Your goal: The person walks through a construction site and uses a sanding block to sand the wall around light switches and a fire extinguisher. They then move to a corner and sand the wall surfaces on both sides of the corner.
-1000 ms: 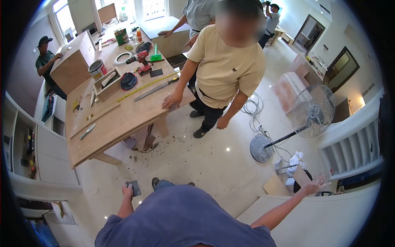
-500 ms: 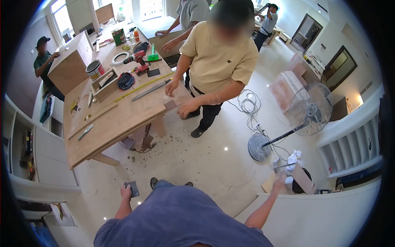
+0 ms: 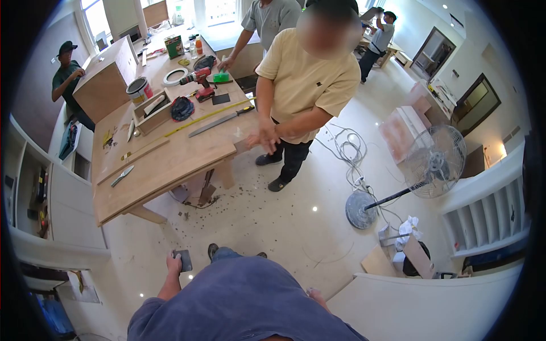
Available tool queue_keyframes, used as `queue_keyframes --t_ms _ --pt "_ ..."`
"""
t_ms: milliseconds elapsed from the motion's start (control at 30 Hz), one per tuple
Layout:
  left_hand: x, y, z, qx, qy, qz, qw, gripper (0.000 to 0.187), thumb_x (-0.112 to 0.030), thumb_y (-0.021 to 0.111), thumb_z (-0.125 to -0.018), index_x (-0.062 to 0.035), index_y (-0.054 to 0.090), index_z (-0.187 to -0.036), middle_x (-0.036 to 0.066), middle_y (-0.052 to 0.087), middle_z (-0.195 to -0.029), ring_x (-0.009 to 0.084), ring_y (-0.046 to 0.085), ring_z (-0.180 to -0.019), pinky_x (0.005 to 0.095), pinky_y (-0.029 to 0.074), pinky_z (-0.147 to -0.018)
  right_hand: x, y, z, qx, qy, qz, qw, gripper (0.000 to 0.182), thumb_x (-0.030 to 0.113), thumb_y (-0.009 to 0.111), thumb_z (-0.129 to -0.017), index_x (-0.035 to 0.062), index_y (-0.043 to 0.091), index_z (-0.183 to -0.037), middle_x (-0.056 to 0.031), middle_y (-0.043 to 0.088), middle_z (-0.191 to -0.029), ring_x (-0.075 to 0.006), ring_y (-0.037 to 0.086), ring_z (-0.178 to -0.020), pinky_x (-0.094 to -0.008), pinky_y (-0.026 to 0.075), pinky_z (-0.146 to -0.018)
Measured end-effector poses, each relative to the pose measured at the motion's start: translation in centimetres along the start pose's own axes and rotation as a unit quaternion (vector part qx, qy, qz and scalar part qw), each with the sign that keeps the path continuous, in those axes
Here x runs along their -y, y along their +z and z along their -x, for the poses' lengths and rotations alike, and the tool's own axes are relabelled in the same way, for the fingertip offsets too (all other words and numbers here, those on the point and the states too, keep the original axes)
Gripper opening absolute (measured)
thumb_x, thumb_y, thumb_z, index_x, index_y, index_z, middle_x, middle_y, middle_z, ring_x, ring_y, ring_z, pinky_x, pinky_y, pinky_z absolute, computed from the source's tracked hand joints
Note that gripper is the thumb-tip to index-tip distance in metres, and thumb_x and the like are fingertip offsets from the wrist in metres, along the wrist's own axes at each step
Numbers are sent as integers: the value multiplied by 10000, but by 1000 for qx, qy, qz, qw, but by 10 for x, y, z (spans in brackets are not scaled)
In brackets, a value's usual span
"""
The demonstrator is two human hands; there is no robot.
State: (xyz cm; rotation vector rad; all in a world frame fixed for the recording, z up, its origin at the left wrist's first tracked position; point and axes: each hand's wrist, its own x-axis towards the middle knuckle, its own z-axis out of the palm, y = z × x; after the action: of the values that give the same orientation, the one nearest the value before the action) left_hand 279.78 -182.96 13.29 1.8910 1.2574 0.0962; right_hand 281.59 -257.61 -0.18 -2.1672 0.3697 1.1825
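Observation:
My left hand [image 3: 173, 263] is closed around a dark grey rectangular piece [image 3: 183, 260], flat and thin like sandpaper, held low over the floor left of my shoes. My right hand [image 3: 315, 294] shows only in part, close by my right side; its fingers are too hidden to read. In front of me stands the wooden work table [image 3: 187, 156]. On it lie a putty knife [image 3: 122, 176], a hand saw [image 3: 219, 123], a yellow tape measure [image 3: 210, 117], a red drill [image 3: 202, 85] and a wooden tray [image 3: 152, 115].
Facing me, a co-worker in a beige shirt [image 3: 313, 85] stands at the table's corner, hands together. A floor fan [image 3: 360, 209] and coiled cable [image 3: 347, 149] are to the right. Boards and scraps [image 3: 378, 261] lean by a white cabinet edge [image 3: 432, 301]. Debris dots the floor.
My right hand has drawn back from the scraps on the right to my side. My left hand has hardly moved. The co-worker in beige has brought both hands together.

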Motion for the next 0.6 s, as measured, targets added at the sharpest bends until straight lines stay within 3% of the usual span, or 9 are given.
queue_keyframes --t_ms 100,200,267,400,600 --pt "-1 2 -2 13 -5 -14 1000 504 -154 679 -850 -34 601 -1333 227 633 -1285 351 611 -1191 407 464 -1036 5 6 15 -22 4 -60 998 452 312 552 -996 164 506 -1421 -25 636 -1237 -219 678 -920 -430 535 -734" --pt "-12 6 -5 26 0 -17 1000 514 -165 686 -848 -35 599 -1338 231 642 -1272 352 624 -1172 405 468 -1030 60 -26 38 -125 185 -331 917 453 269 571 -984 133 529 -1415 -71 662 -1183 -212 672 -903 -397 533 -731" --pt "-13 12 -12 34 -15 11 999 520 -168 689 -848 -36 596 -1342 231 649 -1263 352 632 -1159 403 470 -1026 90 -53 52 -175 175 -302 921 458 245 588 -968 91 553 -1398 -98 686 -1118 -206 662 -859 -369 527 -715" --pt "-41 15 -13 36 16 1 999 513 -140 677 -855 -40 590 -1351 226 657 -1252 346 639 -1148 399 472 -1020 81 -72 29 -265 104 -291 913 460 216 614 -940 18 593 -1355 -111 708 -956 -183 631 -737 -346 513 -641" --pt "-39 21 -20 29 38 13 999 510 -103 665 -854 -48 585 -1355 210 657 -1253 339 629 -1167 400 469 -1022 96 -83 31 -225 120 -239 937 474 242 608 -945 -14 587 -1344 -130 713 -980 -181 630 -719 -336 516 -649"
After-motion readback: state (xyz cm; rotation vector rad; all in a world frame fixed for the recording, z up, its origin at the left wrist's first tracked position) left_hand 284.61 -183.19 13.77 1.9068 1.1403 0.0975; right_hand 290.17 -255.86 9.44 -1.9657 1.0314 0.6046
